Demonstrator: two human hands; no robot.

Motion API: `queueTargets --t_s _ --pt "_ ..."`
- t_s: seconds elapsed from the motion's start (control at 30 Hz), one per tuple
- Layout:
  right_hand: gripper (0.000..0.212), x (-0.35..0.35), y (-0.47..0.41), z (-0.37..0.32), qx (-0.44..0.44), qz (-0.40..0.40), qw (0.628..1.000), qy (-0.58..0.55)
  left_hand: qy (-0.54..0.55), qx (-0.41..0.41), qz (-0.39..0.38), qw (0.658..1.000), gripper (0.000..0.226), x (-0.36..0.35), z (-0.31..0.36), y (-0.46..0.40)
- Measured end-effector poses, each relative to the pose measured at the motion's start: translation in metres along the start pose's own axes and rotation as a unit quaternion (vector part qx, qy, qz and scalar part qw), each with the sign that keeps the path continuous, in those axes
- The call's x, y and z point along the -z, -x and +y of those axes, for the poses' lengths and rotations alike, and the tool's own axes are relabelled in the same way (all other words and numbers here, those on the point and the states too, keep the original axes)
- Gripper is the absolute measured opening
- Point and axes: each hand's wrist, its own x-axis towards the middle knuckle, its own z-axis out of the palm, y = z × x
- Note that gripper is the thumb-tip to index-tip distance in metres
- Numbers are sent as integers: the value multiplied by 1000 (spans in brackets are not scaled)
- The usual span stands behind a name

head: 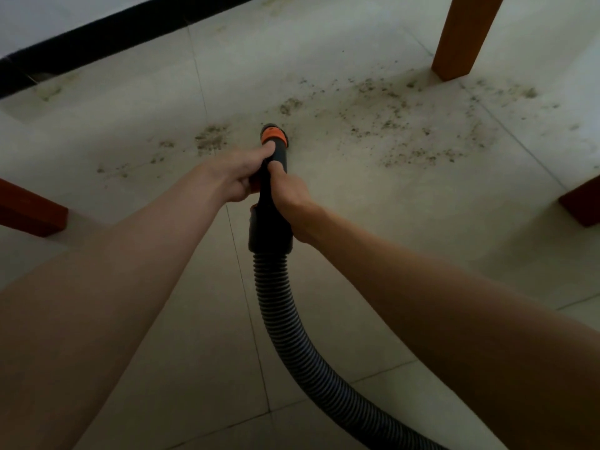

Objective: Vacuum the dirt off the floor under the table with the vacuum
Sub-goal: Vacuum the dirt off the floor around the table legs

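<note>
The vacuum nozzle (pixel 274 139) is black with an orange ring and points down at the pale tiled floor. My left hand (pixel 233 175) grips its handle from the left, thumb reaching toward the orange ring. My right hand (pixel 289 193) grips the same handle from the right, just behind. A ribbed black hose (pixel 292 319) runs from the handle back toward the lower right. Dirt (pixel 389 125) lies scattered over the floor right of the nozzle, and a smaller patch of dirt (pixel 212 138) lies to its left.
A wooden table leg (pixel 464 37) stands at the upper right, close to the dirt. Other wooden legs show at the left edge (pixel 32 212) and right edge (pixel 584 203). A black baseboard (pixel 97 37) runs along the white wall at the upper left.
</note>
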Motion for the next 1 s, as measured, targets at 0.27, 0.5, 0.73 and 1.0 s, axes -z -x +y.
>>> queueTargets --t_s 0.27,0.5,0.73,1.0 --pt "41 10 74 32 -21 20 999 29 46 60 -133 988 49 -8 -33 46" --pt "53 33 146 49 -28 93 984 146 167 95 -228 954 46 -33 -65 119" --pt "43 29 204 62 -35 35 985 163 169 68 -241 953 48 -22 -94 168" --pt "37 54 238 52 -34 -20 998 49 145 51 -169 974 40 -42 -79 217"
